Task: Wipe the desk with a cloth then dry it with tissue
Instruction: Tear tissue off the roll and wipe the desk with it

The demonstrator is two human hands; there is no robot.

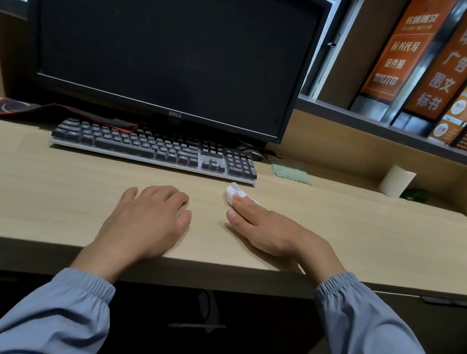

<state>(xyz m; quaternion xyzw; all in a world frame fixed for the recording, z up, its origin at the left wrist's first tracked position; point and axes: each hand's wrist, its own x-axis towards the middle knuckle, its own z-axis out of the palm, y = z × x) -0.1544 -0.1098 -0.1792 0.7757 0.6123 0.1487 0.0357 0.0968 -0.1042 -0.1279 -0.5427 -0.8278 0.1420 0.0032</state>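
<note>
desk (40, 192): light wood | on it: keyboard (154, 147), green cloth (289, 172), tissue (232, 191), roll (396, 180), mouse pad (7, 107)

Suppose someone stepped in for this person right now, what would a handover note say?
Left hand: flat on the desk, holding nothing.
Right hand: straight fingers press a white tissue onto the desk.
Green cloth lies apart, by the keyboard's right end, so wiping looks done.
Drying is under way; how much desk is dry cannot be told.
Left: finish drying.
</note>
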